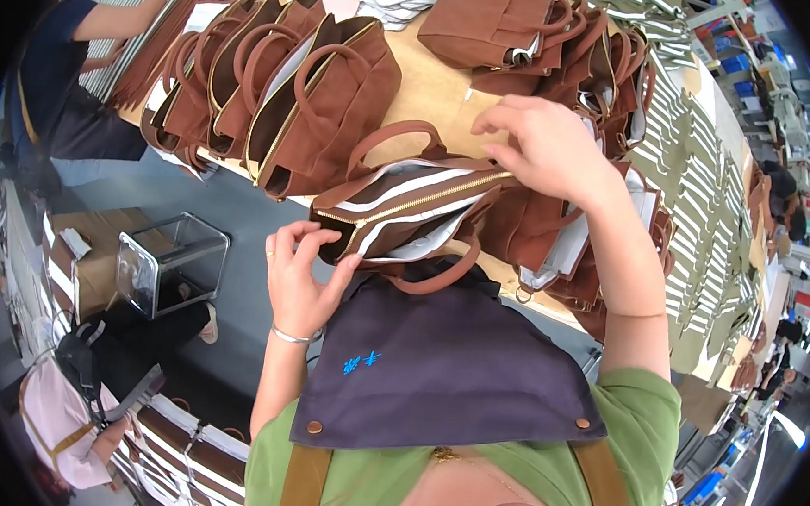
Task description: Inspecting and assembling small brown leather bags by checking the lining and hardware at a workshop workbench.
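I'm pinching striped-top bag [417,204] at its L end w/ L grip [299,279]; R grip [555,151] is hovering, spread, nr bag's R end.

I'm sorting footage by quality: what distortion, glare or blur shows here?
Head view: fisheye bends edges near the rim; a white light glares at lower right; the distant background there looks soft; the striped bag at centre looks sharper.
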Action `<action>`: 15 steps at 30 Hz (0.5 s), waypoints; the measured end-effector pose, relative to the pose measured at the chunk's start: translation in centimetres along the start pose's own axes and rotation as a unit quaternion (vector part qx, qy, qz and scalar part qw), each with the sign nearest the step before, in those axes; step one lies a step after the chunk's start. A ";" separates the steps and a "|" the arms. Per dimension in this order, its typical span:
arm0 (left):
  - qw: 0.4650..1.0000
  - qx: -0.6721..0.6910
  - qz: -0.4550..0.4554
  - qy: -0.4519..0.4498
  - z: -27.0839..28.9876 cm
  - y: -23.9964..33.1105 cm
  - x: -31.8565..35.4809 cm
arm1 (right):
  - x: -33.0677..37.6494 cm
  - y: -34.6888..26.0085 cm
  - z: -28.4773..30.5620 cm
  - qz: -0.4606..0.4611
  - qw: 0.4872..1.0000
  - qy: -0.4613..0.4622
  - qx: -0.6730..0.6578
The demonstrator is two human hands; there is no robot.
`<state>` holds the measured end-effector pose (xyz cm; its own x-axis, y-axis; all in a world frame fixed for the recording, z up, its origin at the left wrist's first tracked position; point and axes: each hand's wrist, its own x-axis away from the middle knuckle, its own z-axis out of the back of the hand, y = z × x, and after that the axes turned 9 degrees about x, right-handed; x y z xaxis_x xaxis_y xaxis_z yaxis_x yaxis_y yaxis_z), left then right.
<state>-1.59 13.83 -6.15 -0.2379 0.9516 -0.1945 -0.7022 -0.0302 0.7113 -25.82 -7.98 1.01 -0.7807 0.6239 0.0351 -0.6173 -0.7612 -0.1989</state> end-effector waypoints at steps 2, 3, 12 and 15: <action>0.999 -0.018 0.030 -0.032 0.2 -0.8 1.2 | -1.0 1.4 -0.6 0.002 1.000 -0.020 -0.014; 0.998 0.003 0.043 -0.052 -0.1 -1.4 1.8 | -1.6 2.3 -0.9 -0.037 0.994 -0.100 -0.038; 0.968 0.184 0.124 0.121 -1.6 -6.5 3.1 | 0.8 3.8 -7.1 -0.047 0.852 -0.388 -0.348; 0.949 0.191 0.208 0.142 -1.9 -7.1 3.9 | 2.0 2.0 -7.3 -0.020 0.881 -0.374 -0.290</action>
<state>1.19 17.19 -13.29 -0.6502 0.7595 0.0216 -0.2268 -0.2211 0.9485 -27.88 -6.96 -6.43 -0.7393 0.1923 0.6454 -0.6615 -0.3871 -0.6424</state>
